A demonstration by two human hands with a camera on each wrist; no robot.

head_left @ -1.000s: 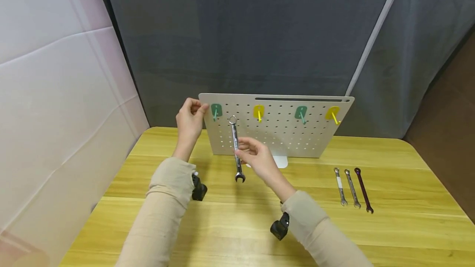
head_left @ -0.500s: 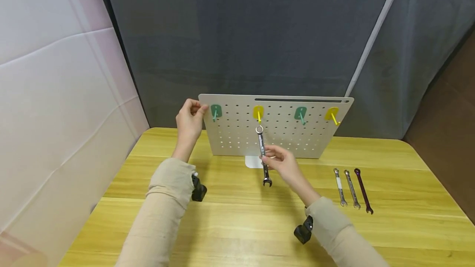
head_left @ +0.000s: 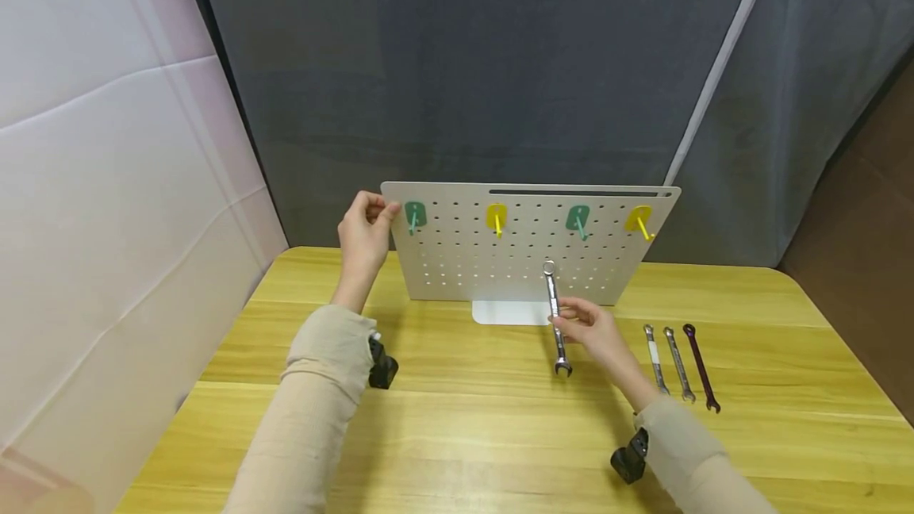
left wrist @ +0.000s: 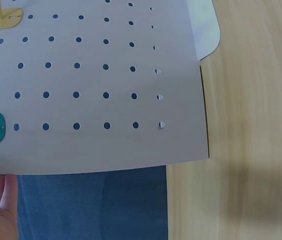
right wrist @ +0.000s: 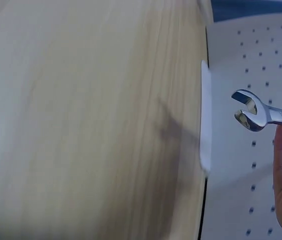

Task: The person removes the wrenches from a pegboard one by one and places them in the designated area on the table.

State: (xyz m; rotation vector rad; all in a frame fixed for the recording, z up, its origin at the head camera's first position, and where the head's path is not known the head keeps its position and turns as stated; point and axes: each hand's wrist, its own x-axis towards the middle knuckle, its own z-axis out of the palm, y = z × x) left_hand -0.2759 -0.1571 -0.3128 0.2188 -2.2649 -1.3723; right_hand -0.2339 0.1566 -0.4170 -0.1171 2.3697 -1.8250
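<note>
My right hand [head_left: 591, 331] pinches a silver combination wrench [head_left: 554, 316] by the middle of its shaft, ring end up and open end down, in front of the lower right part of the pegboard. The wrench's open end [right wrist: 253, 111] also shows in the right wrist view. My left hand [head_left: 366, 236] grips the upper left edge of the white pegboard [head_left: 457, 260] between thumb and fingers. Along the board's upper part sit a green hook [head_left: 415, 214], a yellow hook [head_left: 496, 217], a second green hook [head_left: 577, 218] and a second yellow hook [head_left: 639, 219], all bare.
On the table's right side lie two silver wrenches [head_left: 654, 355] and a dark red wrench [head_left: 701, 367], side by side. The pegboard's white foot [head_left: 508, 313] juts forward onto the wooden table [head_left: 457, 435]. A dark curtain [head_left: 457, 62] hangs behind.
My right hand has carried the wrench rightward and lower, from near the left green hook, past the first yellow hook, to below the second green hook. The left hand stays on the board.
</note>
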